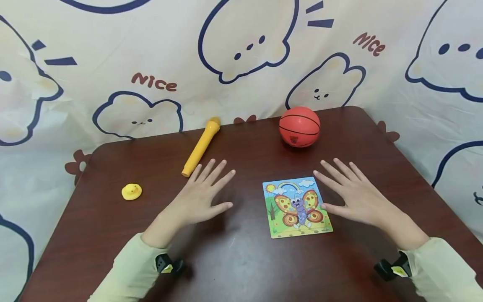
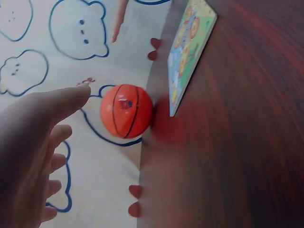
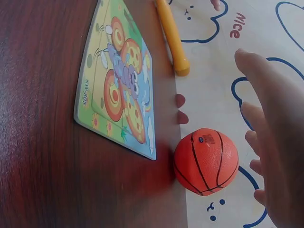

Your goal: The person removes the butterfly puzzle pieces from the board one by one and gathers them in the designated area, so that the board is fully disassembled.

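Note:
My left hand [image 1: 201, 197] hovers over the table with its fingers spread and holds nothing. Just beyond its fingertips lies a yellow toy microphone [image 1: 201, 147], slanting away from me. A small yellow rubber duck [image 1: 131, 191] sits to the left of that hand. My right hand [image 1: 356, 197], fingers also spread and holding nothing, is at the right side of a square butterfly puzzle board [image 1: 279, 226]. Its thumb overlaps the board's right edge in the head view; whether it touches cannot be told. Behind the board rests a small red-orange basketball [image 1: 299, 127], apart from both hands.
The dark brown wooden table [image 1: 241, 268] has rounded far corners. A pale cloth [image 1: 249, 96] with cartoon drawings hangs behind it and along the sides. Each wrist wears a black camera strap over a light green sleeve [image 1: 128, 268].

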Available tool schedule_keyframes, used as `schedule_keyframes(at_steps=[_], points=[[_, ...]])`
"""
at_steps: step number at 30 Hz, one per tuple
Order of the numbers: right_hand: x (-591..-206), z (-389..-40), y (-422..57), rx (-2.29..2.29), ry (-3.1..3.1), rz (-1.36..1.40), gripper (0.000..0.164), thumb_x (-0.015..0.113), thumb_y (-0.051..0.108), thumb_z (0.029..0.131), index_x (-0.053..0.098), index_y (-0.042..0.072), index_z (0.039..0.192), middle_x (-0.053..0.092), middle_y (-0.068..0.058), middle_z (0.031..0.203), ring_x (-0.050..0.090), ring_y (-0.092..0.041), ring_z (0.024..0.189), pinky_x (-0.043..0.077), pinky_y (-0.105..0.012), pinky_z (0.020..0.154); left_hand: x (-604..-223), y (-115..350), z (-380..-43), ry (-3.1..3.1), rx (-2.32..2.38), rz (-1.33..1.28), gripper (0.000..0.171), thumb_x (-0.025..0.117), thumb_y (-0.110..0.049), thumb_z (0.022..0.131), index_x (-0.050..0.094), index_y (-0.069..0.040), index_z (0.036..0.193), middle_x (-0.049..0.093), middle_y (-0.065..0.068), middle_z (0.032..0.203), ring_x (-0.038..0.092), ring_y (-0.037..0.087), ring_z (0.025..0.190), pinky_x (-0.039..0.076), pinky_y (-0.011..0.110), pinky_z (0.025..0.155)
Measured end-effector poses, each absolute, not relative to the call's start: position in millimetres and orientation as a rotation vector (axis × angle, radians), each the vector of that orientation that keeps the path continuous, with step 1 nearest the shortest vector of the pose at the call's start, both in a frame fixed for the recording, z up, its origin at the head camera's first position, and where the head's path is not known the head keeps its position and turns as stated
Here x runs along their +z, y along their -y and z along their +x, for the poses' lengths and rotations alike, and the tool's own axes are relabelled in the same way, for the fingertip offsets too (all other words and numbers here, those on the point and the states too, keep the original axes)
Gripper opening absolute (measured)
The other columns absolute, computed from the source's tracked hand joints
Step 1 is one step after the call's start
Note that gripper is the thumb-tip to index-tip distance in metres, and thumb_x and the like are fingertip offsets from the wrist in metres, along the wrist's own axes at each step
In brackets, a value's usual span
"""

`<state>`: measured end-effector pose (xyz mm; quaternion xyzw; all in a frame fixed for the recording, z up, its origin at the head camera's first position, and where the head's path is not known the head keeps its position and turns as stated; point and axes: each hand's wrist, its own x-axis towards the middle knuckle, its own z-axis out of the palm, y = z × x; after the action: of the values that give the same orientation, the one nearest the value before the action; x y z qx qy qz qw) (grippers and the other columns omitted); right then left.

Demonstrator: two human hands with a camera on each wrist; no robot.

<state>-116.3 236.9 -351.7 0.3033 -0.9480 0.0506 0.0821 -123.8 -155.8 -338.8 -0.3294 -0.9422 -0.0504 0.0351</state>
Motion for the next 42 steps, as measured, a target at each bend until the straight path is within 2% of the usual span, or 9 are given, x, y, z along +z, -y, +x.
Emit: schedule_keyframes(at_steps=[7,13,19,26,29,33,37,42], points=[[-350.9,-113.7,-238.4,0.182,2.859,0.912,0.078,0.057,0.053,0.077,0.025,0.024,0.142,0.02,-0.008,0.147,0.01,-0.031,0.134,0.004,-0.049,0.105,-344.1,142.5,-123.2,2.89,-0.219,-1.067,0.073,0.043,-0.057,0.084,0.014,-0.026,0.144,0.002,0.002,0.15,-0.002,0.025,0.136,0.003,0.05,0.105],[-349.5,-114.1,-234.3,0.2,2.886,0.916,0.079,0.057,0.054,0.077,0.024,0.024,0.142,0.018,-0.005,0.148,0.009,-0.029,0.135,0.01,-0.051,0.103,-348.0,134.3,-127.6,2.928,-0.245,-1.07,0.077,0.048,-0.054,0.084,0.01,-0.026,0.144,-0.001,0.001,0.15,-0.005,0.024,0.136,0.002,0.049,0.105],[-348.7,-122.3,-230.2,0.172,2.86,0.945,0.081,0.056,0.056,0.076,0.023,0.024,0.142,0.018,-0.006,0.148,0.008,-0.03,0.134,0.011,-0.053,0.103,-354.3,121.6,-132.1,2.981,-0.238,-1.104,0.079,0.05,-0.054,0.083,0.006,-0.028,0.144,-0.002,0.001,0.15,-0.005,0.024,0.136,0.0,0.049,0.106],[-356.8,-129.4,-222.0,0.246,2.892,1.002,0.083,0.058,0.056,0.075,0.023,0.023,0.142,0.016,-0.007,0.148,0.009,-0.031,0.134,0.013,-0.055,0.102,-360.6,100.1,-142.3,3.062,-0.261,-1.19,0.078,0.053,-0.052,0.082,0.016,-0.023,0.144,0.015,0.006,0.149,0.015,0.028,0.134,0.016,0.049,0.104],[-363.2,-131.1,-215.8,0.271,2.915,1.03,0.08,0.06,0.055,0.074,0.029,0.022,0.14,0.02,-0.008,0.147,0.014,-0.032,0.133,0.015,-0.054,0.101,-361.9,88.1,-151.1,3.152,-0.274,-1.188,0.076,0.057,-0.047,0.081,0.022,-0.019,0.143,0.022,0.006,0.146,0.022,0.028,0.132,0.02,0.048,0.103],[-372.8,-129.7,-204.1,0.28,2.95,1.103,0.072,0.059,0.056,0.075,0.04,0.021,0.135,0.029,-0.008,0.143,0.025,-0.031,0.129,0.021,-0.053,0.099,-366.1,72.0,-160.7,3.227,-0.295,-1.16,0.069,0.06,-0.042,0.081,0.033,-0.015,0.139,0.033,0.007,0.141,0.032,0.026,0.126,0.027,0.043,0.101],[-380.7,-125.5,-191.9,0.282,2.962,1.14,0.064,0.058,0.057,0.075,0.05,0.021,0.128,0.044,-0.007,0.131,0.037,-0.026,0.119,0.029,-0.049,0.095,-373.3,56.3,-165.0,3.231,-0.269,-1.141,0.062,0.061,-0.04,0.081,0.042,-0.013,0.134,0.045,0.007,0.127,0.043,0.021,0.111,0.036,0.036,0.093],[-392.6,-122.3,-179.7,0.303,2.942,1.162,0.058,0.057,0.057,0.075,0.056,0.021,0.121,0.051,-0.002,0.117,0.043,-0.021,0.108,0.035,-0.043,0.089,-380.6,42.1,-164.2,3.206,-0.186,-1.105,0.062,0.061,-0.044,0.079,0.047,-0.009,0.129,0.047,0.006,0.115,0.044,0.019,0.099,0.041,0.031,0.083]])
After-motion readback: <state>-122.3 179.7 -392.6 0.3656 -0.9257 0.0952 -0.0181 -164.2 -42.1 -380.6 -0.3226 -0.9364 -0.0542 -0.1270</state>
